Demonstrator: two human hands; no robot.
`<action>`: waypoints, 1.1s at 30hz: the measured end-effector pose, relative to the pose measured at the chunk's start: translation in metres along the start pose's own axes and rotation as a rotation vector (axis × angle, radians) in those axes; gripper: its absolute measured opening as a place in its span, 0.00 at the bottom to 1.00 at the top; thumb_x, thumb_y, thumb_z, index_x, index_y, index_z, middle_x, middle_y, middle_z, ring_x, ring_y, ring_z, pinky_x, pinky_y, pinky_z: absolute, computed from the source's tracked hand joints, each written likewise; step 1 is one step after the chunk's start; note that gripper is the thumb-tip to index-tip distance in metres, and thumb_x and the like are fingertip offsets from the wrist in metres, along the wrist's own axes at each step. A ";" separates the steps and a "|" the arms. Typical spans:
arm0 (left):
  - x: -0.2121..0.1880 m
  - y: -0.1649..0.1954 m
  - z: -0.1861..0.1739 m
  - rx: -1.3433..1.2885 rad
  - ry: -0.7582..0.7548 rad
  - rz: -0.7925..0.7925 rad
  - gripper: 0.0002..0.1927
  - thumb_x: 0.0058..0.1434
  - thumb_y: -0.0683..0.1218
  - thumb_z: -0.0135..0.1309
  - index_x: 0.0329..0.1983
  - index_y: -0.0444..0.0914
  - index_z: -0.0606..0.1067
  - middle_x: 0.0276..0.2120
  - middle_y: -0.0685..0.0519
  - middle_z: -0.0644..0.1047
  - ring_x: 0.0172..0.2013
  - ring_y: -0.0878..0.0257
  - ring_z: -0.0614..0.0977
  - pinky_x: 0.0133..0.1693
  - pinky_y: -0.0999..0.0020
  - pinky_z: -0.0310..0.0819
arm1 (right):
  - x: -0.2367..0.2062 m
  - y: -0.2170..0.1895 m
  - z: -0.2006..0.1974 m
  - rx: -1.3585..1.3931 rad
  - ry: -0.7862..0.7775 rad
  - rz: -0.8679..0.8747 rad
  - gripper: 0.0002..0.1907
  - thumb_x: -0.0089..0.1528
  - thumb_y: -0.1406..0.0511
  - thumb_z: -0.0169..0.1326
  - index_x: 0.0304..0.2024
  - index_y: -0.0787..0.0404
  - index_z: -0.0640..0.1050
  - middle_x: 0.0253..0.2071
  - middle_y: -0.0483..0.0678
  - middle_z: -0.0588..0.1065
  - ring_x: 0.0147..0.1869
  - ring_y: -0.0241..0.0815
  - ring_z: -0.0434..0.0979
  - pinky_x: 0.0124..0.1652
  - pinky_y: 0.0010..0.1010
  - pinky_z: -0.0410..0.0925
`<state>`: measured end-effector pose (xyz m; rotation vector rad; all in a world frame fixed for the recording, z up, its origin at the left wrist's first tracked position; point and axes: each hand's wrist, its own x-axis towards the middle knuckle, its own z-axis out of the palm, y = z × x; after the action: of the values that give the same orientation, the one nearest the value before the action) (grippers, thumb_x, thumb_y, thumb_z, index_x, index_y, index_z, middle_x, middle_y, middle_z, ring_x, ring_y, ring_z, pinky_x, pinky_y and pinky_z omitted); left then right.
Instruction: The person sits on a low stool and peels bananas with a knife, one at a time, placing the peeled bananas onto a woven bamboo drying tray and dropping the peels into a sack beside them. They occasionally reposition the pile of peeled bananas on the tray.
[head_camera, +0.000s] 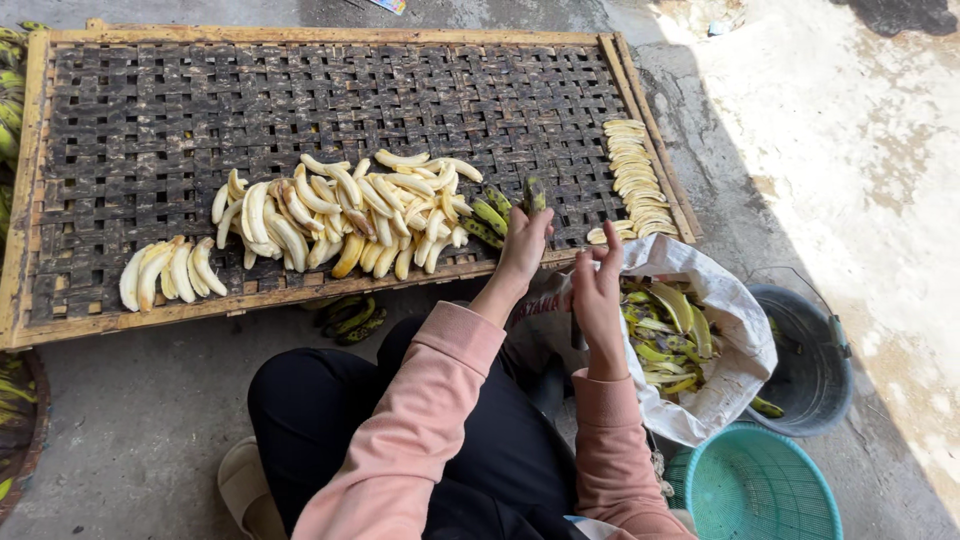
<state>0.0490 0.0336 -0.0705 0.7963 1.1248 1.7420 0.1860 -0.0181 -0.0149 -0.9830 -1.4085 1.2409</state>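
A: Nearest the head camera: pink sleeves over black trousers, knees bent low above a concrete floor.

B: And the hands?

A: Left hand raised at the near edge of a woven drying tray, fingers curled shut around a green unpeeled banana, held upright with the tip poking above the fist. Right hand just beside, fingers loosely bent, closed on what looks like a dark knife handle pointing down; blade not clear enough to confirm.

B: Handling of that banana?

A: Judged light, firm and stiff under the green skin, likely tacky with sap once cut; flesh softer and easily bruised. Best gripped round the middle, ends left free for peeling.

B: Around it?

A: Heap of peeled pale bananas across the tray's middle, a few green ones at the heap's right end. Neat row of peeled halves or slices along the tray's right edge. White sack of green and yellow peels right of the hands, dark bucket behind the sack, teal basket at lower right.
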 end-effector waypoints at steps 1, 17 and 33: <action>-0.006 0.006 0.002 0.214 0.034 0.106 0.16 0.71 0.50 0.53 0.50 0.33 0.68 0.43 0.44 0.75 0.43 0.53 0.78 0.48 0.53 0.72 | -0.004 -0.013 -0.004 0.125 0.018 0.101 0.28 0.72 0.61 0.41 0.74 0.46 0.55 0.41 0.43 0.65 0.26 0.27 0.63 0.22 0.19 0.63; -0.048 0.050 0.011 1.088 -0.141 1.079 0.21 0.68 0.40 0.53 0.64 0.46 0.72 0.58 0.53 0.69 0.74 0.52 0.61 0.72 0.29 0.48 | -0.026 -0.086 -0.043 -0.723 -0.058 -0.459 0.22 0.72 0.65 0.49 0.68 0.60 0.67 0.36 0.45 0.73 0.37 0.33 0.72 0.39 0.27 0.67; -0.060 0.065 0.029 0.057 -0.512 0.558 0.15 0.78 0.42 0.41 0.65 0.43 0.58 0.72 0.47 0.64 0.76 0.51 0.58 0.75 0.50 0.58 | 0.000 -0.033 -0.089 0.926 -0.332 0.391 0.21 0.77 0.50 0.36 0.56 0.59 0.65 0.31 0.48 0.65 0.30 0.34 0.62 0.18 0.19 0.58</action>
<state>0.0764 -0.0237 -0.0022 1.5980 0.6355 1.7848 0.2739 -0.0055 0.0172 -0.4025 -0.6954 2.1418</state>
